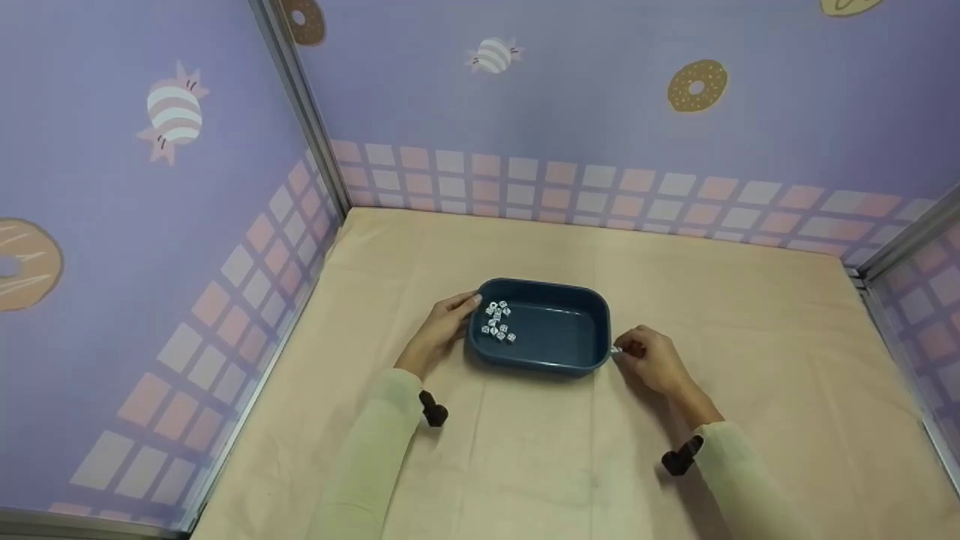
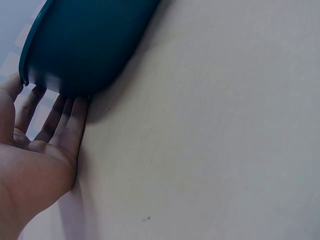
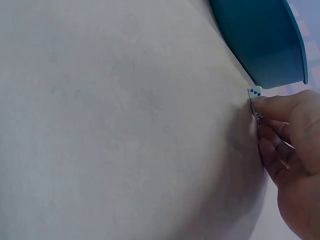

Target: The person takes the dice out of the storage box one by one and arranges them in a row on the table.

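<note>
A dark blue rectangular tray [image 1: 551, 367] sits on the cloth, with several white dice [image 1: 496, 319] gathered at the left end inside it. My left hand [image 1: 442, 330] holds that end, thumb over the rim and fingers against the outer wall; the left wrist view shows those fingers [image 2: 75, 117] under the tray's curved side [image 2: 95, 45]. Just outside the tray's right end, my right hand [image 1: 654, 360] pinches a white die [image 3: 255, 92] with dark pips, close to the cloth. Part of another dotted white face [image 3: 259, 116] peeks out below the thumb.
A pale cloth [image 1: 525, 457] covers the table. Patterned purple wall panels [image 1: 585, 112] stand at the back and both sides, joined by metal posts [image 1: 300, 97]. Each wrist carries a small black device [image 1: 433, 410].
</note>
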Tool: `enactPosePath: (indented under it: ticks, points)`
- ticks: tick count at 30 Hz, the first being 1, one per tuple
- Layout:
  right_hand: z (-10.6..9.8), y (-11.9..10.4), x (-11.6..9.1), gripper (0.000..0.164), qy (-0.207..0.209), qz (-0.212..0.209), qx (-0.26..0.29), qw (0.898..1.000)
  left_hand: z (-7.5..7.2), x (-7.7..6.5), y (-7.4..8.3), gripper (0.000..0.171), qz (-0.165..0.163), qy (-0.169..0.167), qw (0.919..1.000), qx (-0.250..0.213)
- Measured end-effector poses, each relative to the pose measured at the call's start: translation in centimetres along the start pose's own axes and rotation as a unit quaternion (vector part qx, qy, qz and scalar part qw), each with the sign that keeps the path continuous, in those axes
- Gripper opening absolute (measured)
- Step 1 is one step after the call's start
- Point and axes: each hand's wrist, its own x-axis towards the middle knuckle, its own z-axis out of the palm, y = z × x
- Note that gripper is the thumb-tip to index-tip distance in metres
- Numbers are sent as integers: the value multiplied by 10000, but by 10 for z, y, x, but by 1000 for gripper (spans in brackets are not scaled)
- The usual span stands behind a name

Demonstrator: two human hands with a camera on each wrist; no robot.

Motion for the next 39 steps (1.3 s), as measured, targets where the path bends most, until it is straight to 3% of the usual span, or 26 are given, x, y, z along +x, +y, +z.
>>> enactPosePath:
  ticks: [22, 29, 34, 37, 39]
  points:
    - [4, 2, 5, 15, -56, 29, 145, 9999, -1, 3, 4, 58, -86, 36, 10000, 13]
    - [-13, -10, 6, 25, -317, -160, -223, 9991, 0, 5, 2, 58, -118, 55, 9999, 19]
    - [-28, -29, 13, 22, 393, -286, -150, 9987, 0, 6, 1, 58, -113, 82, 9999, 69]
    - [-24, -46, 19, 19, 873, -572, -25, 9945, 0, 6, 0, 57, -112, 101, 9999, 66]
    - [-17, -59, 22, 19, 969, -764, 103, 9923, 0, 6, 0, 58, -119, 115, 9998, 86]
